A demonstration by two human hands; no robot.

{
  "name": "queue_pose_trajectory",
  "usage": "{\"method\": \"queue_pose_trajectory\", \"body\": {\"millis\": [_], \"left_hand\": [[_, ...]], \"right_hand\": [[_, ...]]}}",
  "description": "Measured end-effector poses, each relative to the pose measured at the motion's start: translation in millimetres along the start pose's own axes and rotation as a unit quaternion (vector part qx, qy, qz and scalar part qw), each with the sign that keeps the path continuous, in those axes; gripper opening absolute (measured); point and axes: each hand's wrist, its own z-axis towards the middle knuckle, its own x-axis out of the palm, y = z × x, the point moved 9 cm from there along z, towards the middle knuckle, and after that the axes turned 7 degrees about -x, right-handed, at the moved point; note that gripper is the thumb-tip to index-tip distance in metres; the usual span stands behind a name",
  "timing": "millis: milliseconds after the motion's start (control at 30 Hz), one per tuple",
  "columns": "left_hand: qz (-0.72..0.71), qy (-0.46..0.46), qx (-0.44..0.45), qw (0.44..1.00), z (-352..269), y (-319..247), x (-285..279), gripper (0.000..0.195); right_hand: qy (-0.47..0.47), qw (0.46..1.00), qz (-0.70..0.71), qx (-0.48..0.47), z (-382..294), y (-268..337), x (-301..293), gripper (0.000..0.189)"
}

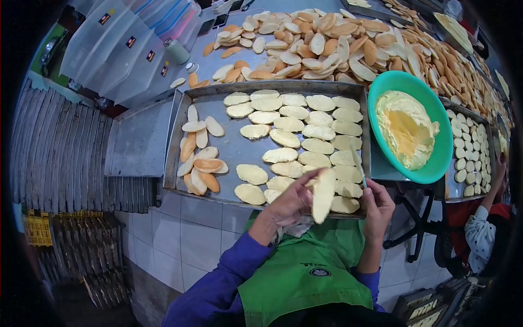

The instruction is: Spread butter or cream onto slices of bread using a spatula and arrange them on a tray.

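Note:
My left hand (pixel 292 200) holds up a long oval bread slice (pixel 324 196) whose visible face is coated with pale yellow cream. In my right hand (pixel 376 204) is a spreading knife (pixel 358 163), its blade pointing away from me over the tray's right side. Both hands are above the near edge of a large metal tray (pixel 229 200). Rows of cream-coated slices (pixel 316 146) cover its middle and right. Uncoated slices (pixel 208 164) lie loosely at its left end. Right of the tray stands a green plastic basin (pixel 445 139) of yellow cream (pixel 404 126), with a darker yellow patch on top.
A big heap of bread slices (pixel 318 45) spreads behind the tray and basin. Clear plastic boxes (pixel 118 53), a jar (pixel 176 51) and phones (pixel 220 20) are at the back left. Stacked metal trays (pixel 61 151) stand left. At the far right, a co-worker's arm (pixel 488 200) reaches beside another filled tray (pixel 451 196).

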Motion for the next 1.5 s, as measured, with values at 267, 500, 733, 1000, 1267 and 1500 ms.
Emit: {"method": "queue_pose_trajectory", "body": {"millis": [267, 500, 733, 1000, 1267, 1500], "left_hand": [[0.01, -0.095, 0.029, 0.995, -3, -19, -21, 0.067], [0.049, -0.016, -0.002, 0.999, 0, 4, -3, 0.07], [0.158, -0.112, 0.05, 0.98, -32, -48, -64, 0.074], [0.274, -0.313, 0.198, 0.888, -72, -192, -188, 0.06], [0.323, -0.43, 0.174, 0.825, -46, -194, -283, 0.058], [0.542, -0.495, 0.083, 0.674, -39, -198, -304, 0.061]], "right_hand": [[0.07, 0.967, -0.184, -0.165, -3, 58, 17, 0.01], [0.076, 0.915, -0.303, -0.255, -11, 82, 25, 0.009], [-0.043, 0.979, -0.171, -0.103, -4, 39, -31, 0.013], [-0.056, 0.986, -0.143, -0.063, -4, 31, -31, 0.015], [-0.044, 0.982, -0.16, -0.091, -5, 38, -24, 0.014], [-0.058, 0.983, -0.15, -0.087, -6, 41, -26, 0.014]]}}
